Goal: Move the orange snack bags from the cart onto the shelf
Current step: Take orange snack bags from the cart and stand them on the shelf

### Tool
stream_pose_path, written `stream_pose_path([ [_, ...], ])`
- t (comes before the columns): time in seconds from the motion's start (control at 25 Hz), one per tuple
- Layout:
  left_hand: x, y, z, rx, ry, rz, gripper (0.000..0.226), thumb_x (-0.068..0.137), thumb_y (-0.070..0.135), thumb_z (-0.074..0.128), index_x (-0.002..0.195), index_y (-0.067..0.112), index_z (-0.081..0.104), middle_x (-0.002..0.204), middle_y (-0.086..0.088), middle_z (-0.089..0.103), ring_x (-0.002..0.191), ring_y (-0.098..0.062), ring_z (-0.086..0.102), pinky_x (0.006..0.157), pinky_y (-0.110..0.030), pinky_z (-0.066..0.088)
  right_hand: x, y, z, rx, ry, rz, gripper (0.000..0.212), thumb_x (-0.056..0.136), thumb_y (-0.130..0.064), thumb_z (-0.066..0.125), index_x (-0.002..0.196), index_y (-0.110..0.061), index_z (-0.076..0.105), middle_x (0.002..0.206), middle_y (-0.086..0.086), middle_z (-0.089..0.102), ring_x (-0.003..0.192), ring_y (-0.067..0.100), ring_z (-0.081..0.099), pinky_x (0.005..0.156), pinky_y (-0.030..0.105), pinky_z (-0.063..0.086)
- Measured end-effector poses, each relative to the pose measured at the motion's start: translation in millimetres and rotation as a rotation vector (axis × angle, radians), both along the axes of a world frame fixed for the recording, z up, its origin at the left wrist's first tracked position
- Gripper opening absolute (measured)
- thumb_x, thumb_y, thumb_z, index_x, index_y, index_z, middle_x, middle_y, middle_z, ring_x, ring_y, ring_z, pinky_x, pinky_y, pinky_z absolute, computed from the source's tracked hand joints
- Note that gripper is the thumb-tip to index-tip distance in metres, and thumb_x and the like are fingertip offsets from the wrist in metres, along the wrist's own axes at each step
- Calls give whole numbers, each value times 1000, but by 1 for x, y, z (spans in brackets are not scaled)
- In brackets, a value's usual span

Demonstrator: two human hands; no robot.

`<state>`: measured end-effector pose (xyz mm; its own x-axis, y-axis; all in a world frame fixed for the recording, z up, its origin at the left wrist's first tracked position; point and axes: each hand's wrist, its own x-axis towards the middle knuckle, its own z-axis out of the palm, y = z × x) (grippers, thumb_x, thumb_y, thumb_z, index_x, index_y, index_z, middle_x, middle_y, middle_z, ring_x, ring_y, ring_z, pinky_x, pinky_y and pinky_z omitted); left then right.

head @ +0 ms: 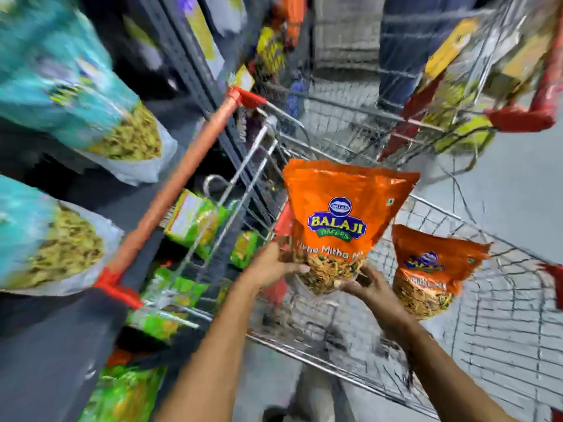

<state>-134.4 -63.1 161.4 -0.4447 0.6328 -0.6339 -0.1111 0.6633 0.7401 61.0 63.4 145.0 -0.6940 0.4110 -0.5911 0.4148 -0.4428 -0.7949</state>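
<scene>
An orange Balaji snack bag (341,220) stands upright above the wire cart (502,345), held at its bottom by both hands. My left hand (271,268) grips the lower left corner; my right hand (365,284) grips the lower right edge. A second orange snack bag (432,269) stands inside the cart's basket to the right. The dark shelf (54,336) runs along the left side, beside the cart's orange handle bar (179,184).
Teal snack bags (61,86) fill the upper left shelf levels, green bags (195,220) the lower ones. Another cart (457,117) with red trim and yellow packs stands at the upper right, with a person's legs (399,56) behind it. Grey floor lies to the right.
</scene>
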Motion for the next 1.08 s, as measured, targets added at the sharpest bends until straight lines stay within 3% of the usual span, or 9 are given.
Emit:
stream_pose_path([
  [0.12,-13,-43,92,227,172,203,51,66,1,81,105,20,55,73,13,74,71,5,69,71,-16,55,-35,-26,73,169,218,0,42,81,2,73,117,-16,61,109,-11,73,96,-1,69,84,24,51],
  [0.28,-9,-119,213,454,465,350,51,61,20,84,107,31,64,96,3,77,95,-11,71,85,-30,58,-75,-73,180,293,531,70,49,66,-6,80,112,-17,67,106,-5,78,98,4,71,83,16,55],
  [0.44,20,-212,324,599,773,567,50,62,21,83,109,24,65,100,7,77,96,-6,70,79,-18,54,-99,-145,281,355,826,195,54,62,-15,80,113,-15,66,111,2,76,102,9,70,83,18,56],
  [0.56,46,-282,383,674,950,732,49,60,29,81,106,33,67,101,10,77,96,-6,71,78,-20,57,-116,-206,344,363,1016,342,56,57,-19,83,110,-13,67,110,-1,77,100,5,71,81,16,54],
  [0.72,70,-381,425,657,1128,938,44,66,27,83,106,31,66,101,9,77,96,-5,71,78,-20,56,-143,-293,401,338,1193,565,54,54,-28,84,105,-17,70,105,0,78,96,7,73,79,15,55],
  [0.88,80,-470,437,566,1206,1094,40,63,35,83,99,36,67,97,11,78,94,-6,72,80,-26,55,-175,-380,430,275,1238,822,50,68,-15,83,115,-19,68,114,-2,76,108,10,70,92,23,55],
  [0.96,72,-503,438,517,1217,1137,44,65,36,81,106,30,66,98,7,78,95,-10,72,83,-31,54,-197,-416,438,270,1227,928,51,73,-13,83,119,-22,66,117,-5,75,111,8,68,91,20,54],
  [1.08,47,-545,442,503,1194,1219,44,73,21,76,114,13,61,105,-3,76,91,-6,72,75,-17,54,-237,-464,447,272,1179,1036,51,75,-22,83,122,-25,64,120,-7,73,115,9,66,90,22,54],
])
